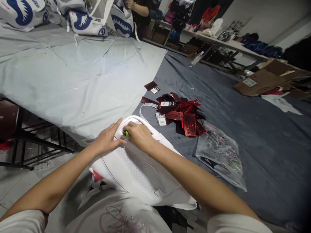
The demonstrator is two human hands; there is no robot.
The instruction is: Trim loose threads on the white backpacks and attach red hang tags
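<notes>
Grey table cloth (pixel 243 106) bears a white bag (pixel 138 168); right hand (pixel 138 134) pinches a green clip (pixel 126 133) beside open left hand (pixel 109 139).

A pale grey sheet (pixel 73 81) and a darker grey cloth (pixel 255 129) cover the worktop, a long shelf-like bench (pixel 218 40) runs along the white wall (pixel 267 16) behind flattened cardboard (pixel 267 79), and a black metal frame (pixel 36 145) stands on the grey floor (pixel 14 184).

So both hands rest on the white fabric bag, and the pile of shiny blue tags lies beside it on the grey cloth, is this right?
Not quite: in the head view the pile of shiny tags is red, not blue. Both hands, left and right, do rest on the white fabric bag, on the grey cloth.
</notes>
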